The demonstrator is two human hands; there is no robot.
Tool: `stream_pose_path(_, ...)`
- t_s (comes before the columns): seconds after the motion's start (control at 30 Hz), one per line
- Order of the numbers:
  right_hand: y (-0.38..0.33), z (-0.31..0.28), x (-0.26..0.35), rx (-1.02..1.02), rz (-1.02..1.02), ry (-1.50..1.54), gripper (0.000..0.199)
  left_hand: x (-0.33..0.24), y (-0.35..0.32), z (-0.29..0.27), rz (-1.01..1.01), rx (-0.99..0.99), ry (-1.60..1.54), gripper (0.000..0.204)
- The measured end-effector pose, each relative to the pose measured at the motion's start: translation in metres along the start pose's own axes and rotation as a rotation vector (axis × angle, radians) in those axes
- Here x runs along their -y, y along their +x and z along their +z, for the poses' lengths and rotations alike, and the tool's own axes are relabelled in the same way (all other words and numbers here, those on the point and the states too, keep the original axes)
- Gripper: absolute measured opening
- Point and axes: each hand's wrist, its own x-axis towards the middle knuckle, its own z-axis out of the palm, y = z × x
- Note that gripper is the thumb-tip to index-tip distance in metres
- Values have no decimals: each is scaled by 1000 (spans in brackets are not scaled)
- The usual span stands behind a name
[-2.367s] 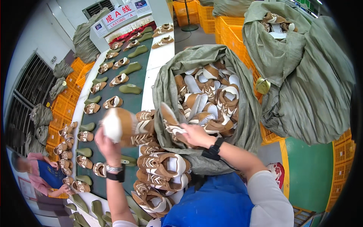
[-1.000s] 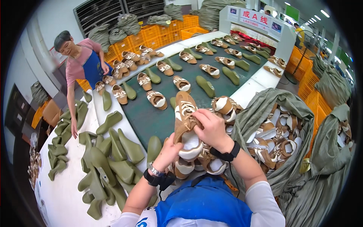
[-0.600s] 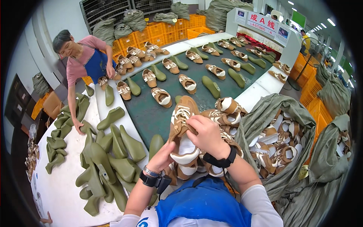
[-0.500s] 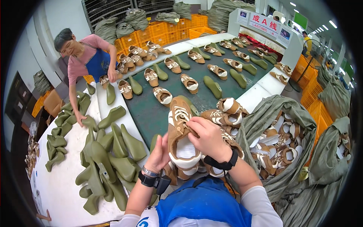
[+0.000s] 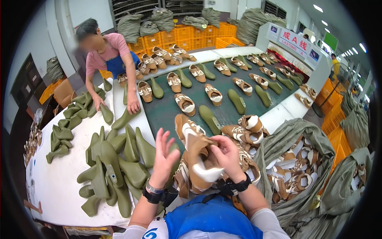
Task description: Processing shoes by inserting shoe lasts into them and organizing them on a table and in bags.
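A brown sneaker [image 5: 195,153] with white side stripes and a white heel hangs tilted in front of me, blurred by motion. My right hand [image 5: 227,154] pinches its upper near the opening, thumb against the fingers. On the other side, my left hand [image 5: 166,156] is raised with its fingers spread and nothing in it, apart from the shoe. More brown sneakers [image 5: 248,133] are piled just beyond my right hand. To the left of my left hand lies a heap of olive-green shoe lasts [image 5: 133,173].
Pairs of sneakers and lasts stand in rows on a green conveyor belt [image 5: 167,125]. At the right a grey-green sack [image 5: 318,139] gapes, full of sneakers. Across the white table [image 5: 75,175], a co-worker [image 5: 109,51] handles lasts. Orange crates [image 5: 187,36] line the back.
The sneaker has tipped and turned in my right hand. My left hand has let go of its side and lifted away, opening. The co-worker's hand has moved from a shoe to a last.
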Motion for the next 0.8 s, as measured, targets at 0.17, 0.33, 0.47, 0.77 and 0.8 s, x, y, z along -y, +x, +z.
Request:
stream_pose_path(0.17,-35,-12,-39,96,376,1062,41,9,20,-33,-133,-52,-362,51)
stream_pose_path(0.33,-24,-9,-20,-34,604,635,37,5,18,-47,-102,-255,-282,28)
stream_pose_path(0.47,-2,-12,13,-21,723,547,33,19,11,-70,-97,-331,-120,29)
stream_pose_path(0.77,7,-23,35,487,805,296,20,46,-23,-107,-452,-238,-491,38)
stream_pose_path(0.8,19,-30,32,502,747,263,22,47,-27,-112,-459,-206,-383,38)
